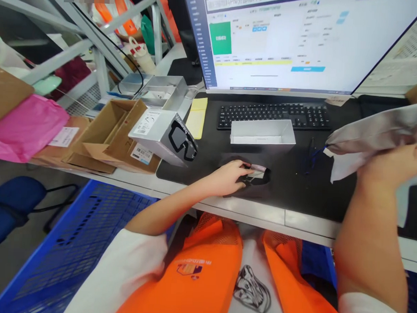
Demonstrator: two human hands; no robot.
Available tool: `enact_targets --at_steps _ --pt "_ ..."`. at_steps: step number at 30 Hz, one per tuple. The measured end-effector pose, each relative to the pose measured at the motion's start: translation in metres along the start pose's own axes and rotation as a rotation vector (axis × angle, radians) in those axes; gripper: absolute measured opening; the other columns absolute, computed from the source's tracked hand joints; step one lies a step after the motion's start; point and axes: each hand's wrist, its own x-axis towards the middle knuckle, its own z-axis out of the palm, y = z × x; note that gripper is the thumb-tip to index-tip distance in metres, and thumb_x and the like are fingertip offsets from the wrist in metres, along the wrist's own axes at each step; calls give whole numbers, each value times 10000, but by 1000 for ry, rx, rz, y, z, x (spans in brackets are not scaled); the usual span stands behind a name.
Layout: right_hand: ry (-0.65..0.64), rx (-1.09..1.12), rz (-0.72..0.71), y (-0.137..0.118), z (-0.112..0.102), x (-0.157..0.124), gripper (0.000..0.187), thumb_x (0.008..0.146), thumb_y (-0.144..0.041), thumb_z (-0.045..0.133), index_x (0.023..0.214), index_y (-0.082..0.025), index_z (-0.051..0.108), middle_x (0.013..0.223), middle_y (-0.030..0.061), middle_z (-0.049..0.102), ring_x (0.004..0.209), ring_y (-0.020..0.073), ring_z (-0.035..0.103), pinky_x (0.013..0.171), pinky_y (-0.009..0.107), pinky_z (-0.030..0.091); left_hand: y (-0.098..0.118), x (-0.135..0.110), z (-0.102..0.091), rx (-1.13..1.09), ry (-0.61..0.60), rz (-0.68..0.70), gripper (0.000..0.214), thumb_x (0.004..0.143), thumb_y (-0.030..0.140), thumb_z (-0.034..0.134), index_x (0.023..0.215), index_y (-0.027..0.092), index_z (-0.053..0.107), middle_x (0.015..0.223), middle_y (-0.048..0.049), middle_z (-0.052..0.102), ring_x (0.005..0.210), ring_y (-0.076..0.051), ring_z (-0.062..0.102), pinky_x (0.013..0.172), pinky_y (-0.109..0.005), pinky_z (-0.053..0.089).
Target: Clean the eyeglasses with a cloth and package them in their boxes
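My left hand is low over the black desk mat, its fingers around the left end of a dark, glossy, goggle-like item with a pale label on it. Just behind that stands an open silver-white box tray. My right hand is raised at the right, closed on a crumpled grey bag; its fingertips are partly hidden. To the left, a silver box printed with goggles leans tilted against an open cardboard box.
A keyboard lies below a large lit monitor. Yellow paper and another silver box are at the back left. Dark blue glasses or cord lie right of the tray. A blue crate stands below the desk; a person is beyond.
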Motion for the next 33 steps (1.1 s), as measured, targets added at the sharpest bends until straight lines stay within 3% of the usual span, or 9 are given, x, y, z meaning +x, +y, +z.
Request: enact_targets --at_steps 3,6,8,13,18,21,25,29,33 --pt "68 103 -121 9 0 0 241 965 -438 517 1008 -202 543 1037 72 563 1053 225 600 1029 560 425 -3 8 0 -14 -15 56 556 836 115 638 1386 193 625 1296 -135 639 1182 -269 618 1043 -398 515" --pt "63 75 -143 21 -2 1 157 935 -334 526 994 -189 532 995 58 546 1004 210 598 998 528 439 -4 18 -3 -131 -96 82 629 809 48 578 1420 199 590 1248 -88 688 908 -176 689 867 -299 564" --pt "73 52 -169 26 -2 2 111 894 -274 524 957 -183 513 945 45 521 968 200 592 990 503 431 -3 20 -6 -157 -74 55 579 815 56 587 1379 186 623 1216 -68 705 805 -142 686 790 -262 566" --pt "69 45 -146 22 1 -2 72 879 -243 505 918 -191 474 895 28 475 912 193 582 926 448 443 7 7 -2 170 215 136 274 958 161 539 1142 185 740 1141 -66 725 1020 -194 702 882 -294 566" --pt "40 29 -160 12 5 -9 91 870 -183 485 959 -170 499 929 45 490 968 197 588 1008 458 421 4 -5 2 389 249 333 326 953 67 454 1128 186 702 1132 -68 720 1024 -181 698 838 -277 551" --pt "27 -5 -159 8 5 -11 105 864 -160 471 965 -171 500 922 44 493 982 200 592 1023 456 418 1 -5 0 402 190 215 297 926 55 438 1036 179 684 1003 -55 719 894 -178 698 735 -273 529" --pt "12 -52 -152 5 5 -12 81 868 -172 468 945 -196 478 920 43 509 976 208 602 997 447 437 4 3 -6 384 136 -6 281 904 63 422 1046 167 642 910 -45 708 864 -213 686 762 -328 523" --pt "7 -81 -135 3 6 -13 83 857 -193 482 936 -214 465 941 54 520 991 223 600 994 457 436 6 9 -15 413 86 -2 286 958 123 407 1094 163 656 1045 -81 712 974 -236 688 839 -358 522" --pt "16 -84 -126 3 6 -13 82 849 -199 493 923 -214 463 924 48 504 976 227 597 992 468 432 0 -6 -18 328 88 113 352 1041 327 372 1130 171 675 1093 -96 729 1001 -232 700 858 -365 540"
